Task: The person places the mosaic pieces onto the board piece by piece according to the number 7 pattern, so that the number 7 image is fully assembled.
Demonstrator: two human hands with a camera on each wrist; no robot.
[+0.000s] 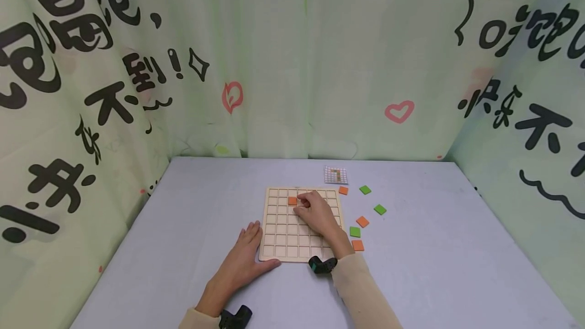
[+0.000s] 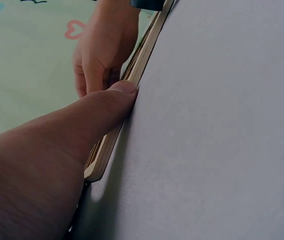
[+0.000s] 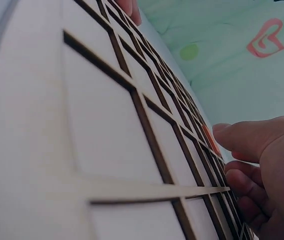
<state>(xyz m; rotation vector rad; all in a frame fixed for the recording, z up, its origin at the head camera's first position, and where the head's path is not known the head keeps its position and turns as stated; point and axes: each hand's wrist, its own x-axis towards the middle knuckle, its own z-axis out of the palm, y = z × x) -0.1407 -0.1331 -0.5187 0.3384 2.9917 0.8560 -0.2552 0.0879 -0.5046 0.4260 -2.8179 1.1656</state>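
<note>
A square wooden grid board [image 1: 285,258] lies on the table, with an orange tile [image 1: 292,200] in a cell near its far edge. My right hand [image 1: 317,215] reaches over the board with fingers bent, thumb and index fingertips right beside that tile. In the right wrist view the thumb tip is close to orange [image 3: 211,139] on the board; whether a tile is between the fingers I cannot tell. My left hand [image 1: 244,258] rests at the board's near left corner, fingers extended along the left side. Its thumb [image 2: 106,105] presses on the near edge.
Right of the board lie several loose tiles, among them an orange tile [image 1: 357,245] and a green tile [image 1: 355,232]. A small pattern card [image 1: 335,174] lies behind the board's far right corner. Curtains with printed writing [image 1: 283,65] surround the table [image 1: 434,248].
</note>
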